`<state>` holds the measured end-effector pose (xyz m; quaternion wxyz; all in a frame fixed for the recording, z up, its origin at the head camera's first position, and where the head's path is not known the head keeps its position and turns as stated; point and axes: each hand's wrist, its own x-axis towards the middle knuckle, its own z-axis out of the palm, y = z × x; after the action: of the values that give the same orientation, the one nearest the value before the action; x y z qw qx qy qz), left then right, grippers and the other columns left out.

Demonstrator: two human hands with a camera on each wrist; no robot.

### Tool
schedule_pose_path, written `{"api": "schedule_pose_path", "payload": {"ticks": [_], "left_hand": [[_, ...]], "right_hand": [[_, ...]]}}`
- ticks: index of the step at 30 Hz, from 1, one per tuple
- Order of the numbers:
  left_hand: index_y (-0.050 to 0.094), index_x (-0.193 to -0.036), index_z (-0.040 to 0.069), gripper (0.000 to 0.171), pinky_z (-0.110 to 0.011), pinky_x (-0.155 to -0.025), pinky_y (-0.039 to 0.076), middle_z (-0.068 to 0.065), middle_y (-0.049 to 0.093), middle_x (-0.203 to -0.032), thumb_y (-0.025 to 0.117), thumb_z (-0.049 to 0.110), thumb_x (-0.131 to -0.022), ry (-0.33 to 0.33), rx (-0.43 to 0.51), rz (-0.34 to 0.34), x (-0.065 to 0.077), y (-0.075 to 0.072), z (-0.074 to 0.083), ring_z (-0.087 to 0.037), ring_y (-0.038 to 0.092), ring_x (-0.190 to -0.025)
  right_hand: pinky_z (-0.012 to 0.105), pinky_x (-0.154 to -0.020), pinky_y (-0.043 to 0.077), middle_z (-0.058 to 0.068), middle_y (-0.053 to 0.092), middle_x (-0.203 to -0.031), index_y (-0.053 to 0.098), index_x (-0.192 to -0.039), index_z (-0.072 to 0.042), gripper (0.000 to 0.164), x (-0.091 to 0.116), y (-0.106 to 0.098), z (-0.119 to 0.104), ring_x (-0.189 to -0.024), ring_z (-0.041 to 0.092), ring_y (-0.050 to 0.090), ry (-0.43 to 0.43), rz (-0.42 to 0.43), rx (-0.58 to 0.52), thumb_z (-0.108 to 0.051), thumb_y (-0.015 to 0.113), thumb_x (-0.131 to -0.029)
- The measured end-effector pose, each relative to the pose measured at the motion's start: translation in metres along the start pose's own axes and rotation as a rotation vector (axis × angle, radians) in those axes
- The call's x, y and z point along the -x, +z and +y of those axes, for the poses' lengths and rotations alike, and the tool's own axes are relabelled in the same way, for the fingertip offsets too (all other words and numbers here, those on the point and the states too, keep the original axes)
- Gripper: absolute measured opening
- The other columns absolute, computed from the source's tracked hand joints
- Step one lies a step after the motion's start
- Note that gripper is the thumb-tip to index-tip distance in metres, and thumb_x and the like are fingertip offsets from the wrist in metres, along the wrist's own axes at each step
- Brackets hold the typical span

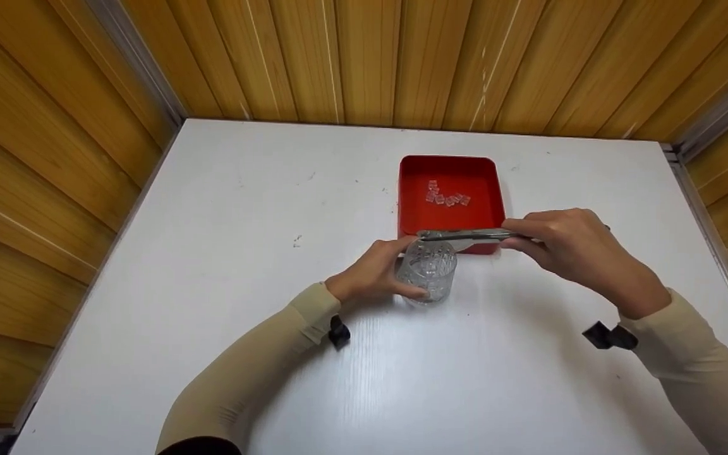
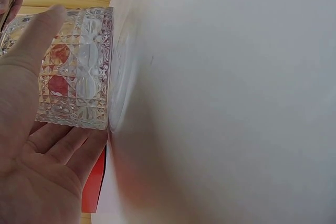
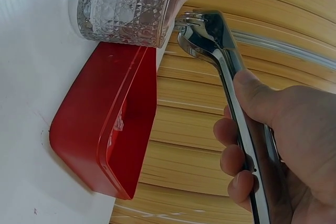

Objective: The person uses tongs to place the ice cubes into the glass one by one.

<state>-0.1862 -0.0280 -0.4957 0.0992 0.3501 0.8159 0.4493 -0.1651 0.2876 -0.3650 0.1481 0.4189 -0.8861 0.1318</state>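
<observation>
My left hand (image 1: 370, 272) holds a clear patterned glass (image 1: 435, 273) on the white table, thumb on one side and fingers on the other. The glass has a cut-diamond texture. In my right hand (image 1: 576, 246) is a pair of metal serving tongs (image 3: 239, 95), gripped along the arms. One end of the tongs is spoon-shaped, the other forked. Their tips overlap the glass's rim in the head view and lie close by its mouth in the right wrist view. Just beyond the glass stands a red tray (image 1: 465, 169) with several small clear cubes (image 1: 440, 199) inside.
The white table (image 1: 263, 208) carries small dark marks. Wood-plank panels (image 1: 364, 63) rise behind it and along both sides, with metal strips at the corners. Black wrist mounts (image 1: 610, 335) sit by the sleeves.
</observation>
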Motion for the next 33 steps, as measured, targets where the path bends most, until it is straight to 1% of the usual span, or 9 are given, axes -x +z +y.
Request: {"api": "schedule_pose_path", "payload": {"ticks": [4, 7, 11, 21, 23, 27, 30, 33], "left_hand": [[0.057, -0.139, 0.012, 0.078, -0.019, -0.093, 0.053, 0.003, 0.07, -0.121, 0.093, 0.039, -0.074, 0.02, -0.006, 0.002, -0.0012, 0.0007, 0.0002, -0.006, 0.064, -0.106], [0.057, -0.14, 0.013, 0.079, -0.02, -0.094, 0.052, 0.004, 0.07, -0.121, 0.093, 0.039, -0.075, 0.024, -0.006, 0.001, -0.0016, 0.0008, -0.0001, -0.006, 0.064, -0.107], [0.055, -0.142, 0.014, 0.081, -0.021, -0.095, 0.052, 0.004, 0.07, -0.123, 0.092, 0.04, -0.075, 0.021, -0.009, 0.002, -0.0011, 0.0005, -0.0008, -0.007, 0.063, -0.107], [0.055, -0.142, 0.014, 0.08, -0.021, -0.096, 0.051, 0.004, 0.07, -0.124, 0.092, 0.04, -0.076, 0.016, -0.023, 0.006, 0.0008, 0.0006, -0.0021, -0.008, 0.063, -0.107], [0.055, -0.142, 0.014, 0.08, -0.022, -0.096, 0.05, 0.004, 0.07, -0.124, 0.091, 0.04, -0.076, 0.015, -0.028, 0.004, 0.0008, 0.0008, -0.0021, -0.008, 0.062, -0.108], [0.055, -0.142, 0.014, 0.08, -0.021, -0.096, 0.051, 0.004, 0.069, -0.124, 0.091, 0.04, -0.076, 0.013, -0.037, 0.006, 0.0011, 0.0008, -0.0018, -0.007, 0.062, -0.107], [0.056, -0.141, 0.014, 0.079, -0.02, -0.095, 0.052, 0.004, 0.069, -0.124, 0.092, 0.039, -0.076, 0.013, -0.013, 0.006, 0.0008, 0.0008, -0.0013, -0.007, 0.063, -0.106], [0.057, -0.14, 0.013, 0.078, -0.019, -0.095, 0.052, 0.003, 0.07, -0.123, 0.093, 0.038, -0.075, 0.013, 0.003, 0.005, 0.0004, 0.0011, -0.0007, -0.007, 0.064, -0.106]], "right_hand": [[0.024, -0.047, 0.041, -0.004, 0.07, -0.075, 0.079, -0.113, -0.014, 0.034, 0.0004, -0.0001, -0.0014, -0.055, 0.004, 0.048, 0.005, -0.006, 0.001, -0.012, 0.088, -0.08], [0.024, -0.047, 0.042, -0.003, 0.072, -0.076, 0.08, -0.113, -0.014, 0.035, 0.0005, -0.0007, -0.0026, -0.056, 0.004, 0.05, 0.009, -0.016, 0.002, -0.012, 0.089, -0.079], [0.024, -0.048, 0.045, -0.002, 0.073, -0.078, 0.08, -0.112, -0.012, 0.033, -0.0007, -0.0011, -0.0039, -0.056, 0.005, 0.052, 0.008, -0.02, 0.005, -0.012, 0.088, -0.08], [0.024, -0.048, 0.045, 0.0, 0.074, -0.078, 0.08, -0.11, -0.009, 0.032, -0.0023, 0.0006, -0.0055, -0.056, 0.006, 0.055, -0.005, -0.016, 0.001, -0.011, 0.089, -0.079], [0.024, -0.047, 0.045, 0.0, 0.074, -0.078, 0.08, -0.11, -0.009, 0.032, -0.0023, 0.0007, -0.0058, -0.056, 0.006, 0.055, -0.005, -0.015, 0.001, -0.011, 0.089, -0.079], [0.023, -0.047, 0.041, -0.001, 0.073, -0.078, 0.08, -0.11, -0.01, 0.033, -0.0022, 0.0008, -0.0065, -0.055, 0.005, 0.049, -0.006, -0.02, -0.002, -0.012, 0.089, -0.079], [0.023, -0.047, 0.039, -0.003, 0.071, -0.078, 0.079, -0.109, -0.012, 0.032, -0.0016, 0.0018, -0.0059, -0.055, 0.004, 0.047, -0.009, -0.02, 0.001, -0.014, 0.089, -0.079], [0.023, -0.047, 0.041, -0.004, 0.071, -0.078, 0.078, -0.109, -0.013, 0.031, -0.0008, 0.0031, -0.0048, -0.056, 0.004, 0.049, -0.01, -0.012, 0.003, -0.014, 0.089, -0.08]]}}
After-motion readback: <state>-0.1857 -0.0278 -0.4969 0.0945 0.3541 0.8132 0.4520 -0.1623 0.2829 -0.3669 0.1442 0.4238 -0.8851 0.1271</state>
